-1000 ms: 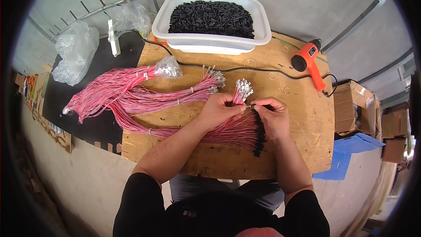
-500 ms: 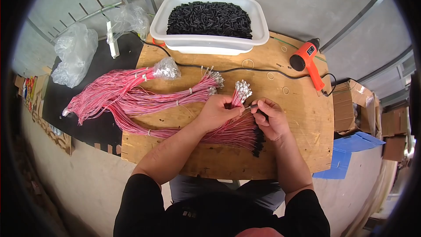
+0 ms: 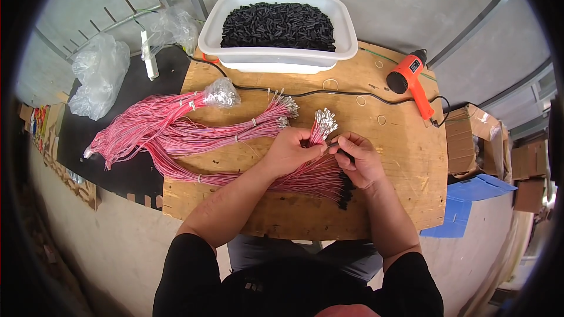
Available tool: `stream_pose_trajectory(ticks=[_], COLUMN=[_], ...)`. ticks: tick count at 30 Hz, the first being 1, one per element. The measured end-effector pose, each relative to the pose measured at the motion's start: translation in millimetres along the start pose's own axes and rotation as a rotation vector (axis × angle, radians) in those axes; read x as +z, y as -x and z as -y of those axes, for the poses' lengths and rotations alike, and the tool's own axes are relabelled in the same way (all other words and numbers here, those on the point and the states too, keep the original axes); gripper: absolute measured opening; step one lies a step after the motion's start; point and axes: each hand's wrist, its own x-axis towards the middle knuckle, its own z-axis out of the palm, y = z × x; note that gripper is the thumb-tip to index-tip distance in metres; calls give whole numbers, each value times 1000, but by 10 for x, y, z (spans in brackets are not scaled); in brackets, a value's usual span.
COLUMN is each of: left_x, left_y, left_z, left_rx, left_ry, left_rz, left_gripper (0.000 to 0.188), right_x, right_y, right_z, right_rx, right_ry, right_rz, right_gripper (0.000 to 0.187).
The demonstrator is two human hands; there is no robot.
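Note:
My left hand (image 3: 289,151) is closed round a bunch of thin pink wires (image 3: 317,135) whose bare silver terminals (image 3: 325,120) stick up above the fingers. Opposite it, my right hand (image 3: 362,163) pinches a short black tube (image 3: 333,146), which meets a wire end at the left fingertips. How far the tube sits over that wire is too small to tell. Below both hands, more pink wires (image 3: 299,183) fan out across the wooden table, their ends carrying black tubes (image 3: 345,192). Tied wire bundles (image 3: 211,135) stretch to the left, one with its terminals in a clear plastic bag (image 3: 222,93).
At the back stands a white tub (image 3: 352,38) holding many loose black tubes (image 3: 279,26). An orange heat gun (image 3: 413,79) lies at the right, its black cord (image 3: 294,89) crossing the table. Rubber bands, plastic bags (image 3: 100,76) and a white power strip (image 3: 149,56) lie about.
My right hand has moved slightly left, bringing the black tube to the wire end at my left fingertips. My left hand stays in place round the wires.

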Motion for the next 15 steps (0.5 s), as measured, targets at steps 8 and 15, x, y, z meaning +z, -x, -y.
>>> stream_pose_trajectory(ticks=[8, 15], left_x=[5, 3], left_y=[-4, -8], left_z=[-5, 28], left_rx=[-19, -34], left_ry=[0, 24], left_rz=[6, -4], left_gripper=[9, 9], right_x=[28, -4], right_y=[14, 15], right_z=[25, 23], right_rx=[14, 13], right_ry=[-28, -24], right_rz=[6, 6], right_gripper=[14, 13])
